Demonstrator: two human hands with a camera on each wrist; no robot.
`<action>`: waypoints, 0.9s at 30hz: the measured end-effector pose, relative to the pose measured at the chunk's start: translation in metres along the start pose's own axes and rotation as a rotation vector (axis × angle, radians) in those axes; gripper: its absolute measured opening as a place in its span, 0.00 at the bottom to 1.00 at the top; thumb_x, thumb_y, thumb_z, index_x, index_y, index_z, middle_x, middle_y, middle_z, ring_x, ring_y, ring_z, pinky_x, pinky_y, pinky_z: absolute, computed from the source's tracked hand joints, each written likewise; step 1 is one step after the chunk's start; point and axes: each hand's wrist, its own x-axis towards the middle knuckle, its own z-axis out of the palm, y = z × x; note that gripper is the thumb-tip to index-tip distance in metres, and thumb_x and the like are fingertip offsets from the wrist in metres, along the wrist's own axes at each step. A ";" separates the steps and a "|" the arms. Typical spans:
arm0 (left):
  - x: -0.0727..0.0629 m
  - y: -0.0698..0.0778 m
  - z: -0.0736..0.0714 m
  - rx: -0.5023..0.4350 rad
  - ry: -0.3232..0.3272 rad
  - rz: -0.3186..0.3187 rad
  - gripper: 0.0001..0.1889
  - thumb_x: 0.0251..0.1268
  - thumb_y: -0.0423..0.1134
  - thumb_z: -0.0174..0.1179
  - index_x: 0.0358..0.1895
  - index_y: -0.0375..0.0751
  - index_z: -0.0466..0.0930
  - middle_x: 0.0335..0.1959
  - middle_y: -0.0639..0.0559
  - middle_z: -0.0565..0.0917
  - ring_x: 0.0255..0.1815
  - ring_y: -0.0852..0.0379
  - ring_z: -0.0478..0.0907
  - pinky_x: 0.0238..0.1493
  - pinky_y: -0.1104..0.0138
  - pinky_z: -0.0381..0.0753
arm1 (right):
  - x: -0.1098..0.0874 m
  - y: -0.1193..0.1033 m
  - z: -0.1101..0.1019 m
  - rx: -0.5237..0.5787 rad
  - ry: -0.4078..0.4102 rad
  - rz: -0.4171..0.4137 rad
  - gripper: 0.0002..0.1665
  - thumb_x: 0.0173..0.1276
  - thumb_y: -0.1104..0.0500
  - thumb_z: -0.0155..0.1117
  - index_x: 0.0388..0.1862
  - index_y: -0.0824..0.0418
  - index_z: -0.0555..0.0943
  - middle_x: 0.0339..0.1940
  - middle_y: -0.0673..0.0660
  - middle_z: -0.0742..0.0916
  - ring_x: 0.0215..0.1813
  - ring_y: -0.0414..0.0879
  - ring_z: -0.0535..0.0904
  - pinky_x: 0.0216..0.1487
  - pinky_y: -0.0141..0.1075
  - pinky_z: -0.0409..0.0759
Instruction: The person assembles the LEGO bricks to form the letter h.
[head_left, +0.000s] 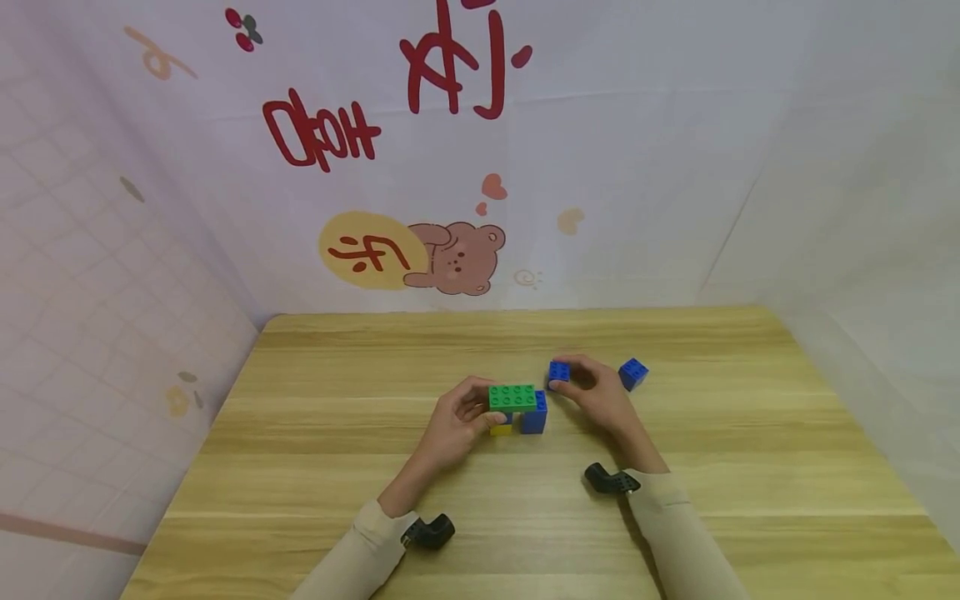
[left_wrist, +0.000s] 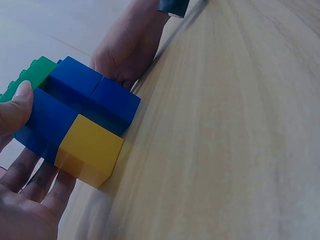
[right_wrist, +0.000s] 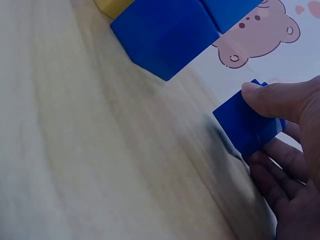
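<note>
Here's the left hand [head_left: 453,425], wrapped round the little bridge, about midway between the left and right edges of the wood-grained table [head_left: 540,533]. On top lies a green, rectangular, studded plastic block [head_left: 512,397], spanning two pillars: a blue plastic block [left_wrist: 54,112] over a yellow plastic block [left_wrist: 90,150], and beside it a pair of stacked blue plastic blocks [left_wrist: 116,102]. Thumb on the near side near the green joint, fingers behind: likely a steadying hold, keeping that pillar from tipping.

Over to the right hand [head_left: 600,396], pinching a small blue cube-like plastic block [head_left: 558,372] between thumb and fingers, probably for fine control, just off the bridge's far-right side. And a loose blue plastic block [head_left: 633,373] sits beyond that hand, towards the far right corner.
</note>
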 end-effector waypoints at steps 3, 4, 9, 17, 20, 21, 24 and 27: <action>0.000 0.000 -0.001 -0.002 0.005 0.000 0.19 0.66 0.31 0.69 0.58 0.47 0.80 0.56 0.45 0.85 0.59 0.52 0.82 0.65 0.68 0.81 | 0.000 0.000 -0.001 0.006 -0.004 -0.003 0.25 0.66 0.47 0.76 0.61 0.45 0.84 0.57 0.53 0.88 0.57 0.51 0.83 0.63 0.48 0.80; 0.000 0.000 -0.001 0.000 0.006 0.001 0.19 0.66 0.31 0.69 0.58 0.47 0.80 0.56 0.45 0.85 0.59 0.52 0.82 0.65 0.69 0.81 | 0.000 -0.001 -0.001 0.010 -0.004 -0.004 0.25 0.66 0.47 0.76 0.61 0.46 0.84 0.57 0.53 0.88 0.57 0.51 0.84 0.62 0.47 0.80; 0.000 0.001 -0.002 0.002 -0.003 0.014 0.20 0.65 0.30 0.69 0.59 0.46 0.79 0.56 0.43 0.85 0.57 0.53 0.82 0.62 0.70 0.82 | 0.000 -0.006 -0.002 0.059 -0.010 -0.001 0.24 0.66 0.49 0.76 0.60 0.48 0.84 0.58 0.54 0.88 0.59 0.52 0.84 0.64 0.49 0.83; 0.001 -0.001 -0.002 -0.006 -0.007 0.031 0.21 0.64 0.29 0.70 0.59 0.42 0.79 0.56 0.40 0.85 0.57 0.52 0.82 0.62 0.70 0.82 | -0.002 -0.023 -0.007 0.060 -0.030 0.023 0.26 0.67 0.47 0.75 0.63 0.48 0.83 0.60 0.56 0.87 0.63 0.57 0.83 0.64 0.54 0.82; 0.001 -0.002 -0.002 -0.012 -0.006 0.028 0.21 0.64 0.29 0.70 0.59 0.42 0.79 0.56 0.41 0.85 0.58 0.51 0.82 0.64 0.68 0.82 | -0.002 -0.029 -0.009 0.073 -0.034 0.019 0.27 0.67 0.48 0.74 0.64 0.51 0.82 0.60 0.57 0.87 0.64 0.58 0.83 0.63 0.54 0.83; 0.001 -0.002 -0.002 -0.012 -0.006 0.027 0.21 0.64 0.29 0.70 0.59 0.42 0.79 0.56 0.41 0.85 0.59 0.51 0.82 0.64 0.67 0.82 | -0.003 -0.031 -0.010 0.078 -0.036 0.018 0.27 0.67 0.48 0.74 0.63 0.51 0.82 0.60 0.57 0.87 0.64 0.58 0.83 0.64 0.54 0.83; 0.001 -0.002 -0.001 -0.017 -0.005 0.021 0.21 0.64 0.29 0.70 0.59 0.43 0.79 0.56 0.42 0.85 0.59 0.52 0.82 0.64 0.67 0.82 | -0.003 -0.033 -0.011 0.076 -0.039 0.007 0.27 0.68 0.47 0.74 0.64 0.50 0.82 0.59 0.56 0.87 0.64 0.58 0.82 0.65 0.54 0.82; 0.001 -0.002 -0.001 -0.019 -0.005 0.021 0.21 0.64 0.30 0.70 0.59 0.43 0.80 0.56 0.43 0.85 0.59 0.54 0.83 0.64 0.68 0.82 | -0.003 -0.036 -0.012 0.089 -0.038 -0.008 0.27 0.67 0.46 0.74 0.63 0.49 0.82 0.58 0.56 0.87 0.65 0.57 0.82 0.67 0.54 0.81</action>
